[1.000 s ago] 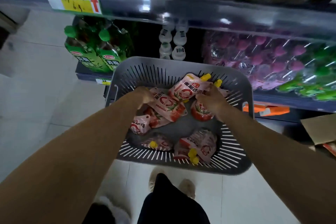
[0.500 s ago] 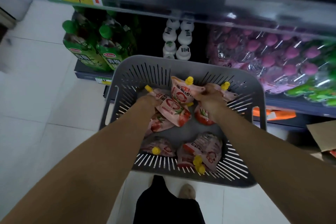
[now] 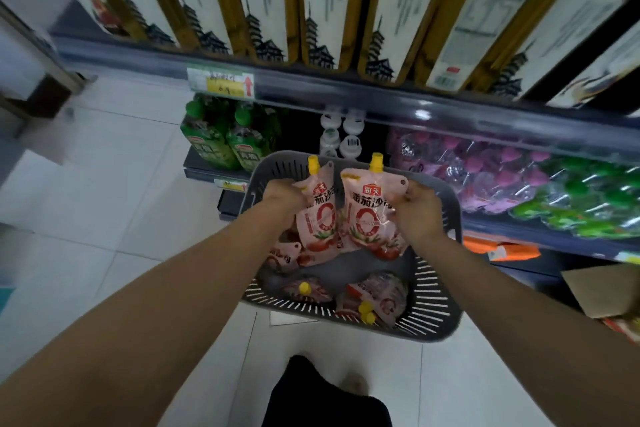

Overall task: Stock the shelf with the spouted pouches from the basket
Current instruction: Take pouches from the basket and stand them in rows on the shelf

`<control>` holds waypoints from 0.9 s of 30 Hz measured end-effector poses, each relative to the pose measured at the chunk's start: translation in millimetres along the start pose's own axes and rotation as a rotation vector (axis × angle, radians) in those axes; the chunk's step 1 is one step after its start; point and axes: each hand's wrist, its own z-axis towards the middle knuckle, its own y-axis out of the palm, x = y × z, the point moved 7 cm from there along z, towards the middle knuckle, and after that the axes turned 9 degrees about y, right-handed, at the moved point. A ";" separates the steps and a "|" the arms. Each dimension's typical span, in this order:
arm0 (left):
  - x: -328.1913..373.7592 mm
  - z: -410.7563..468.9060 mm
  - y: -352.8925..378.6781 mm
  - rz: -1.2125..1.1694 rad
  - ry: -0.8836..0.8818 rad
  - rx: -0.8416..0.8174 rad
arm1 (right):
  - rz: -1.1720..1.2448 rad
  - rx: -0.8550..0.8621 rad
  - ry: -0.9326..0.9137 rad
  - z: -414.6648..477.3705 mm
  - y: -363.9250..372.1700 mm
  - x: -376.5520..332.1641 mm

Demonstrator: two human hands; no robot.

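A grey slotted basket [image 3: 433, 319] stands on the floor below the shelves. My left hand [image 3: 282, 194] grips a pink spouted pouch [image 3: 318, 218] with a yellow cap, held upright over the basket. My right hand [image 3: 417, 210] grips a second pink pouch [image 3: 367, 218] beside it, also upright. Several more pouches [image 3: 377, 295] lie on the basket's bottom. The shelf edge [image 3: 346, 90] runs across above the hands, with tall white and gold packs [image 3: 325, 7] standing on it.
Green bottles [image 3: 221, 142], small white bottles [image 3: 341, 135] and purple and green wrapped bottles [image 3: 502, 170] fill the lower shelf behind the basket. A price tag [image 3: 221, 81] hangs on the shelf edge. A cardboard box [image 3: 602, 291] sits at right. White floor tiles spread to the left.
Both hands have lifted a pouch each out of the basket and turned them upright. The view has tilted up, so the upper shelf with tall packs now shows.
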 end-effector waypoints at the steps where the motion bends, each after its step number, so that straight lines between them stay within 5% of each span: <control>1: 9.7 -9.6 -5.0 -0.023 0.012 -0.015 | 0.010 -0.021 -0.010 -6.3 -7.1 -6.9; 18: 235.1 -245.5 -130.3 -0.008 0.504 -0.047 | 0.341 -0.071 -0.527 -208.9 -179.1 -256.9; 27: 346.9 -334.1 -200.8 -0.204 0.782 0.075 | 0.478 0.094 -0.744 -266.4 -247.2 -364.1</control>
